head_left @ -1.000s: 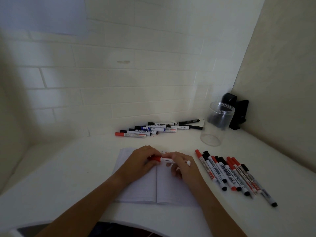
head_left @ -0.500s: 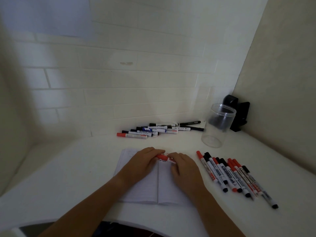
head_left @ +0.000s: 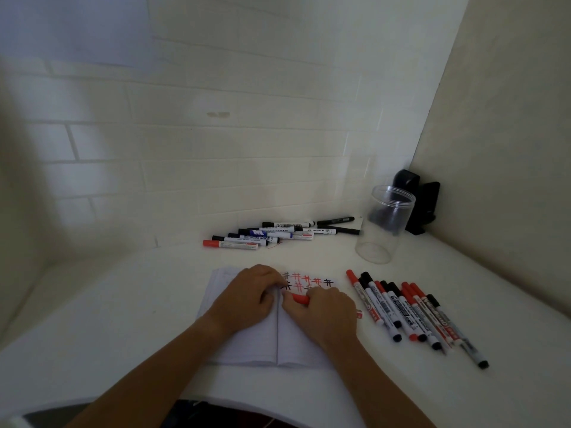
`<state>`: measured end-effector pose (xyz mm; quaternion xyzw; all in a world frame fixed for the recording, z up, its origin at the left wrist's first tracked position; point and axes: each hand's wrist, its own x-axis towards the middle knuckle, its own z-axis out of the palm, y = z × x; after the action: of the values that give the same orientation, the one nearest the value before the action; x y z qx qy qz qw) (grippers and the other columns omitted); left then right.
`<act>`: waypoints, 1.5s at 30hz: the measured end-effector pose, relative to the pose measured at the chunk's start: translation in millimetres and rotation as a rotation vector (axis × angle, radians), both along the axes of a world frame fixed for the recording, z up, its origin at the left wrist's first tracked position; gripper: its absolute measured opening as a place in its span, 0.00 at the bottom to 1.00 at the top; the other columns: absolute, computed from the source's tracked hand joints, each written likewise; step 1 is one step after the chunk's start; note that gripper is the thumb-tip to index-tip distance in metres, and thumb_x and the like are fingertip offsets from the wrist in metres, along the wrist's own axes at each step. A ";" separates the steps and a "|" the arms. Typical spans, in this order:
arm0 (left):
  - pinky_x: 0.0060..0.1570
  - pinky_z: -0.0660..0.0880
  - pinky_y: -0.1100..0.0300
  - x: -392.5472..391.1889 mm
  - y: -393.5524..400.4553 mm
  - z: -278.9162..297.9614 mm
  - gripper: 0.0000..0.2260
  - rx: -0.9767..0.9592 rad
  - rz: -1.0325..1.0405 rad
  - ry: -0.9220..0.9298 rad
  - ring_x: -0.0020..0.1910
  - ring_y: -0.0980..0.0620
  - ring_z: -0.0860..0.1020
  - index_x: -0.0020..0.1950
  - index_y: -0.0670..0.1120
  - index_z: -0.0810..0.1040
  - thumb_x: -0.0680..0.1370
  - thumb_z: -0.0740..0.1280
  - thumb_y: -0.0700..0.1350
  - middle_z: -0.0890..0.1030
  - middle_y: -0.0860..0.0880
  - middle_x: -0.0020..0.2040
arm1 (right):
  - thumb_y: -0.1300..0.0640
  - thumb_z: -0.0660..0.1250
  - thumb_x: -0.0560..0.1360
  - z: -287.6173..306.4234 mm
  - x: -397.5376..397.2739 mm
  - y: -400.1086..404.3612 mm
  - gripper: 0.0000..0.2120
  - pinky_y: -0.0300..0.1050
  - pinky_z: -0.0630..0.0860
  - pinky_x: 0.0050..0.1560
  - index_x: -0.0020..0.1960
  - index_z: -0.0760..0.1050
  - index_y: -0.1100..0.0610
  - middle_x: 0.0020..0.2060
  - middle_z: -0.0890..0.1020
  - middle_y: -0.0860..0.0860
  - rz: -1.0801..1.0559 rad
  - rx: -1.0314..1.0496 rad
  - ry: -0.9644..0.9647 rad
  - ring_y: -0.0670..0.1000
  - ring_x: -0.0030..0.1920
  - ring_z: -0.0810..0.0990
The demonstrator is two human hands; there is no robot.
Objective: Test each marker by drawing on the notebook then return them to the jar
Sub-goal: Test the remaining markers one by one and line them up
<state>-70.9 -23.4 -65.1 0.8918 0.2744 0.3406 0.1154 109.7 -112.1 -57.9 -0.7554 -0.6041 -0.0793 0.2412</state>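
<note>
Markers lie in two groups on the white tabletop (head_left: 129, 307): a row of red- and black-capped whiteboard markers (head_left: 411, 310) fans out just right of the open lined notebook (head_left: 247, 344), and a loose heap of black, blue and red ones (head_left: 272, 233) sits at the foot of the white brick wall (head_left: 216, 143). Between the two groups stands a clear plastic jar (head_left: 383, 223), upright and open-mouthed, with a black device (head_left: 417, 202) tucked behind it in the corner against the beige side wall (head_left: 500, 134). Both hands meet over the notebook's centre fold. The right hand (head_left: 327, 310) curls tightly round a red-capped marker (head_left: 300, 298), whose cap end pokes out toward the left hand (head_left: 247, 298); that hand's bent fingers pinch at the cap. Red and black hash marks (head_left: 309, 281) show on the right page just beyond the knuckles.
</note>
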 end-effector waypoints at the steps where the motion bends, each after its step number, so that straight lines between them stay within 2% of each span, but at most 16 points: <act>1: 0.62 0.74 0.56 0.8 -1.0 1.1 0.21 0.002 0.002 0.000 0.58 0.57 0.76 0.60 0.49 0.81 0.72 0.57 0.44 0.81 0.53 0.57 | 0.24 0.51 0.70 0.0 -0.1 0.6 0.32 0.42 0.74 0.32 0.28 0.70 0.51 0.23 0.73 0.47 -0.025 -0.034 -0.008 0.45 0.26 0.73; 7: 0.62 0.73 0.62 0.5 -3.8 3.6 0.20 -0.034 0.017 -0.003 0.57 0.58 0.75 0.60 0.48 0.81 0.72 0.59 0.41 0.81 0.53 0.56 | 0.25 0.51 0.72 6.4 -1.7 -2.7 0.31 0.42 0.63 0.29 0.30 0.69 0.51 0.25 0.70 0.45 -0.048 -0.050 -0.076 0.45 0.27 0.70; 10: 0.61 0.72 0.63 1.0 -3.8 5.1 0.19 -0.033 0.013 0.003 0.56 0.58 0.75 0.59 0.48 0.81 0.71 0.60 0.39 0.81 0.53 0.55 | 0.26 0.50 0.75 3.2 0.1 0.1 0.29 0.43 0.66 0.35 0.40 0.70 0.50 0.32 0.75 0.46 -0.026 0.016 -0.018 0.49 0.34 0.76; 14: 0.62 0.71 0.64 0.7 -6.1 6.2 0.19 -0.034 0.021 0.018 0.57 0.58 0.75 0.59 0.49 0.81 0.72 0.60 0.39 0.81 0.53 0.55 | 0.43 0.48 0.78 -11.4 1.5 9.8 0.19 0.47 0.69 0.42 0.53 0.72 0.53 0.44 0.77 0.49 0.051 0.080 -0.101 0.52 0.43 0.76; 17: 0.62 0.71 0.63 0.2 -6.1 7.0 0.20 -0.035 0.016 0.044 0.58 0.57 0.75 0.60 0.48 0.82 0.72 0.61 0.37 0.81 0.52 0.56 | 0.55 0.60 0.76 -15.9 6.1 10.6 0.11 0.48 0.74 0.41 0.56 0.76 0.55 0.46 0.78 0.51 0.064 0.108 -0.103 0.53 0.45 0.77; 19: 0.62 0.72 0.62 -0.5 -6.9 7.2 0.18 -0.020 0.021 0.077 0.59 0.55 0.76 0.60 0.48 0.83 0.74 0.62 0.38 0.82 0.51 0.57 | 0.59 0.69 0.76 -13.6 6.0 7.3 0.12 0.46 0.76 0.38 0.59 0.78 0.56 0.45 0.79 0.52 0.080 0.131 -0.052 0.54 0.43 0.79; 21: 0.62 0.72 0.60 -0.6 -10.2 8.6 0.16 0.018 0.030 0.128 0.59 0.53 0.77 0.61 0.47 0.83 0.77 0.61 0.40 0.82 0.50 0.58 | 0.57 0.73 0.76 -7.0 3.6 1.0 0.17 0.42 0.71 0.31 0.64 0.79 0.54 0.43 0.80 0.51 0.078 0.137 -0.050 0.52 0.38 0.80; 23: 0.63 0.73 0.56 1.8 -16.5 11.0 0.15 0.052 0.047 0.177 0.61 0.50 0.77 0.62 0.47 0.82 0.80 0.61 0.41 0.81 0.48 0.61 | 0.52 0.69 0.80 0.0 2.0 -9.0 0.19 0.42 0.70 0.30 0.70 0.74 0.50 0.46 0.80 0.50 0.060 0.121 -0.116 0.52 0.37 0.81; 26: 0.71 0.68 0.54 7.2 -30.0 10.2 0.16 0.036 0.124 0.220 0.70 0.49 0.72 0.69 0.47 0.78 0.83 0.58 0.39 0.76 0.48 0.70 | 0.49 0.58 0.84 4.4 4.3 -29.7 0.21 0.47 0.77 0.42 0.77 0.65 0.46 0.57 0.80 0.51 0.035 0.034 -0.101 0.55 0.48 0.83; 28: 0.73 0.63 0.56 10.4 -41.6 8.4 0.17 -0.009 0.199 0.187 0.72 0.48 0.71 0.71 0.47 0.76 0.84 0.56 0.39 0.73 0.48 0.73 | 0.50 0.58 0.84 5.8 5.5 -48.1 0.21 0.48 0.78 0.45 0.76 0.65 0.47 0.59 0.80 0.51 0.005 0.012 -0.059 0.55 0.51 0.83; 29: 0.71 0.65 0.57 12.1 -47.9 7.8 0.16 -0.019 0.228 0.154 0.70 0.47 0.73 0.69 0.45 0.77 0.84 0.57 0.39 0.75 0.46 0.71 | 0.50 0.59 0.84 6.4 5.5 -58.1 0.20 0.48 0.78 0.44 0.75 0.67 0.49 0.58 0.80 0.51 -0.004 0.018 -0.035 0.55 0.50 0.83; 32: 0.58 0.76 0.55 19.0 -76.0 14.5 0.11 0.038 0.288 0.111 0.53 0.46 0.81 0.58 0.43 0.83 0.80 0.63 0.38 0.84 0.44 0.56 | 0.50 0.60 0.83 5.3 9.3 -90.5 0.17 0.43 0.75 0.38 0.71 0.71 0.51 0.54 0.79 0.51 -0.021 0.033 -0.030 0.53 0.46 0.82; 34: 0.54 0.79 0.51 27.4 -98.0 14.6 0.10 0.059 0.246 0.104 0.49 0.45 0.81 0.56 0.43 0.83 0.77 0.65 0.38 0.84 0.44 0.52 | 0.49 0.60 0.83 5.0 12.0 -112.4 0.15 0.41 0.70 0.37 0.68 0.72 0.51 0.55 0.78 0.50 -0.046 0.037 -0.026 0.52 0.45 0.81; 39: 0.53 0.77 0.50 52.6 -150.5 -0.6 0.12 0.098 0.083 0.060 0.50 0.48 0.81 0.56 0.45 0.83 0.75 0.64 0.41 0.83 0.47 0.52 | 0.51 0.62 0.83 -1.8 16.4 -161.7 0.10 0.41 0.67 0.38 0.62 0.73 0.52 0.56 0.77 0.51 -0.167 0.070 -0.025 0.51 0.45 0.79; 42: 0.56 0.76 0.51 64.9 -178.6 -12.7 0.15 0.077 0.005 0.016 0.52 0.50 0.80 0.57 0.46 0.83 0.75 0.61 0.41 0.83 0.48 0.54 | 0.57 0.72 0.76 -14.1 23.5 -189.1 0.12 0.40 0.65 0.36 0.58 0.77 0.53 0.45 0.78 0.51 -0.263 0.135 -0.060 0.49 0.38 0.72; 45: 0.59 0.76 0.48 72.1 -190.2 -18.7 0.16 0.050 -0.051 -0.008 0.55 0.47 0.80 0.58 0.44 0.83 0.75 0.60 0.38 0.83 0.46 0.57 | 0.60 0.75 0.72 -23.9 37.4 -216.3 0.15 0.43 0.65 0.36 0.58 0.80 0.54 0.41 0.76 0.52 -0.340 0.212 -0.155 0.51 0.37 0.73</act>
<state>1.2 -213.6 -83.8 0.8999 0.2424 0.3478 0.1026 147.1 -328.4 -81.8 -0.8084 -0.4732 -0.2398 0.2551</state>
